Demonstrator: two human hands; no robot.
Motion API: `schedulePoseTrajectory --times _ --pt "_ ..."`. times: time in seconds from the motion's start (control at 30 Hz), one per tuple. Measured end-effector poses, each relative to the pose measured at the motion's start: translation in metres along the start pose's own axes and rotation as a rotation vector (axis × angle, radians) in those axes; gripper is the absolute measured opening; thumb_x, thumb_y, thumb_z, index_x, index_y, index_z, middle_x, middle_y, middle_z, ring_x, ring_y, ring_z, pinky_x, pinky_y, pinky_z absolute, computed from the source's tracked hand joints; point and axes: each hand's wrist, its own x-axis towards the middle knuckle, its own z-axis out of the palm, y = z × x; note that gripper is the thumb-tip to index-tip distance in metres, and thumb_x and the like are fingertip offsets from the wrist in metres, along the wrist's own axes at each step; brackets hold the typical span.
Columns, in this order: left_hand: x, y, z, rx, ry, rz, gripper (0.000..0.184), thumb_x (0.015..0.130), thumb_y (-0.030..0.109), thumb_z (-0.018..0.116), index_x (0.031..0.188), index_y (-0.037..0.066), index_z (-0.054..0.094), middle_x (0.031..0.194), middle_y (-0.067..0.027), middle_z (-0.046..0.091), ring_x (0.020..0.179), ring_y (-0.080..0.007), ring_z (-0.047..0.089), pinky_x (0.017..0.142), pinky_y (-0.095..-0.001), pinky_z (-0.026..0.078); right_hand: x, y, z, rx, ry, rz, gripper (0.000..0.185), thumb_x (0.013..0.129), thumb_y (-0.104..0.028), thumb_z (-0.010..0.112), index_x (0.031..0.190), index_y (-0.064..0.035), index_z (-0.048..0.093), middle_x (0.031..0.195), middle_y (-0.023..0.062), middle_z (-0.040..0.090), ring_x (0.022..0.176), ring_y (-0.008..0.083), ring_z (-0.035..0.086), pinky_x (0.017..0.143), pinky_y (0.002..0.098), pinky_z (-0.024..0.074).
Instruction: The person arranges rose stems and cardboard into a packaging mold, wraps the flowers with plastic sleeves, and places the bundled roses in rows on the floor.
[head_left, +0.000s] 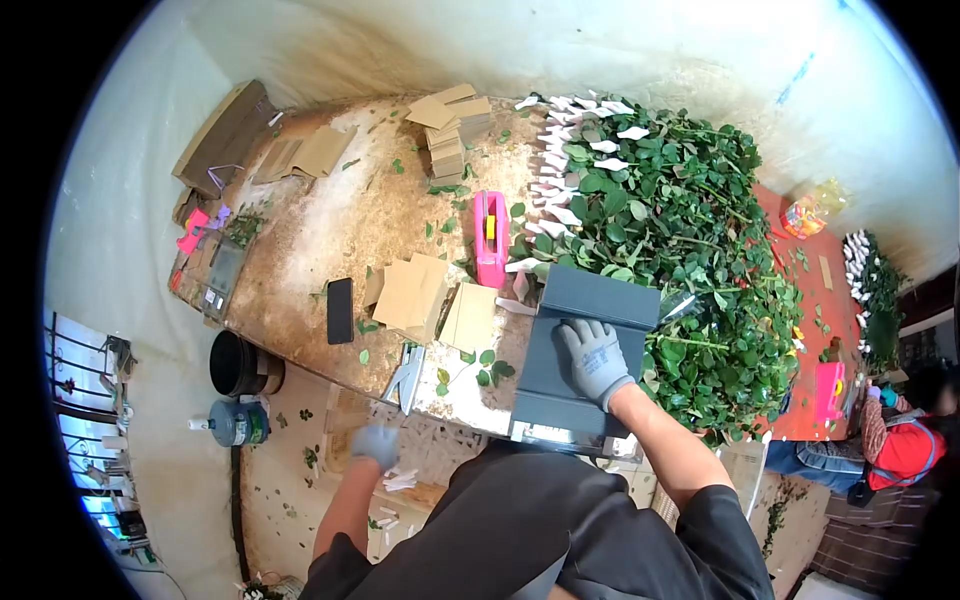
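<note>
My right hand (597,362), in a grey glove, lies with its fingers outstretched on a dark grey stand (560,375) at the table's front edge. Beside that stand is a big pile of leafy green stems (690,230), many tipped with white sleeves (555,165). Below the table edge hangs my left hand (377,445), also gloved and smeared by motion, so its fingers are unclear. Nearest to it on the table is a grey-and-white tool (405,378). Small white pieces (400,481) lie beneath that hand.
Cardboard sheets (412,295), a pink tape dispenser (490,240) and a black phone (340,310) lie on the table. More cardboard (448,140) is stacked behind. A black bucket (235,362) and water bottle (238,423) stand left. At far right is another person (905,450).
</note>
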Motion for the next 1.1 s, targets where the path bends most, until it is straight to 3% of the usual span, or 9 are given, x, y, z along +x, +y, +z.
schedulePoseTrajectory --times 0.1,0.17,0.23,0.33,0.37,0.53,0.77,0.97,1.1 --pt "0.046 0.037 -0.061 -0.239 0.508 0.047 0.047 0.086 0.034 0.071 0.123 0.007 0.062 0.122 -0.0180 0.066 0.091 -0.0376 0.072 0.082 -0.0498 0.058 0.001 -0.003 -0.003 -0.015 -0.035 0.006 0.047 0.085 -0.011 0.060 0.132 -0.0090 0.062 0.135 0.0155 0.059 0.125 0.0339 0.055 0.106 0.0503 0.0405" --pt "0.091 0.064 -0.079 -0.293 0.610 0.062 0.055 0.086 0.037 0.072 0.129 0.005 0.058 0.123 -0.0226 0.064 0.089 -0.0383 0.071 0.081 -0.0487 0.058 0.002 -0.003 -0.004 -0.037 -0.057 0.011 0.047 0.085 -0.011 0.060 0.132 -0.0092 0.062 0.134 0.0159 0.059 0.125 0.0343 0.055 0.106 0.0502 0.0404" --pt "0.120 0.095 -0.121 -0.330 0.436 -0.015 0.066 0.086 0.043 0.074 0.134 0.004 0.054 0.126 -0.0227 0.061 0.100 -0.0402 0.069 0.086 -0.0502 0.056 0.002 -0.002 0.000 -0.003 -0.035 0.010 0.048 0.084 -0.011 0.060 0.132 -0.0094 0.062 0.134 0.0164 0.059 0.125 0.0344 0.055 0.106 0.0497 0.0404" --pt "0.164 0.123 -0.127 -0.175 0.623 -0.095 0.075 0.084 0.048 0.075 0.138 0.002 0.051 0.136 -0.0253 0.053 0.110 -0.0403 0.064 0.089 -0.0499 0.055 0.003 -0.005 -0.004 -0.056 -0.036 0.008 0.047 0.084 -0.012 0.060 0.131 -0.0097 0.062 0.134 0.0164 0.059 0.124 0.0345 0.055 0.106 0.0494 0.0408" --pt "0.173 0.128 -0.136 -0.165 0.496 -0.133 0.084 0.081 0.052 0.077 0.142 0.001 0.048 0.142 -0.0252 0.048 0.122 -0.0400 0.056 0.095 -0.0505 0.051 0.003 -0.005 -0.002 -0.049 -0.034 0.015 0.047 0.084 -0.012 0.060 0.131 -0.0098 0.062 0.134 0.0160 0.060 0.123 0.0344 0.055 0.105 0.0495 0.0413" --pt "0.195 0.140 -0.116 -0.184 0.478 -0.095 0.091 0.076 0.054 0.080 0.141 0.000 0.046 0.139 -0.0232 0.049 0.127 -0.0393 0.050 0.100 -0.0527 0.044 0.003 -0.007 -0.003 -0.055 -0.048 0.037 0.049 0.083 -0.012 0.060 0.131 -0.0105 0.062 0.133 0.0148 0.061 0.123 0.0330 0.056 0.105 0.0493 0.0412" --pt "0.192 0.142 -0.116 -0.237 0.458 -0.112 0.092 0.074 0.041 0.081 0.145 0.001 0.039 0.136 -0.0235 0.047 0.116 -0.0386 0.052 0.096 -0.0531 0.043 0.004 -0.001 0.004 -0.028 -0.030 0.010 0.052 0.080 -0.012 0.064 0.131 -0.0102 0.061 0.130 0.0136 0.060 0.117 0.0345 0.056 0.103 0.0480 0.0412" --pt "0.191 0.143 -0.096 -0.159 0.647 -0.083 0.102 0.069 0.024 0.077 0.156 0.002 0.029 0.145 -0.0209 0.042 0.140 -0.0411 0.036 0.113 -0.0567 0.028 0.007 -0.003 0.000 -0.027 -0.017 0.017 0.050 0.081 -0.012 0.063 0.131 -0.0101 0.062 0.130 0.0130 0.060 0.116 0.0333 0.057 0.102 0.0480 0.0415" --pt "0.184 0.141 -0.087 -0.081 0.768 -0.027 0.107 0.068 0.019 0.077 0.160 0.002 0.025 0.152 -0.0214 0.038 0.139 -0.0421 0.037 0.112 -0.0564 0.030 0.005 -0.005 -0.002 -0.009 -0.019 0.023 0.050 0.082 -0.013 0.062 0.131 -0.0104 0.062 0.130 0.0123 0.060 0.117 0.0318 0.057 0.102 0.0474 0.0413"
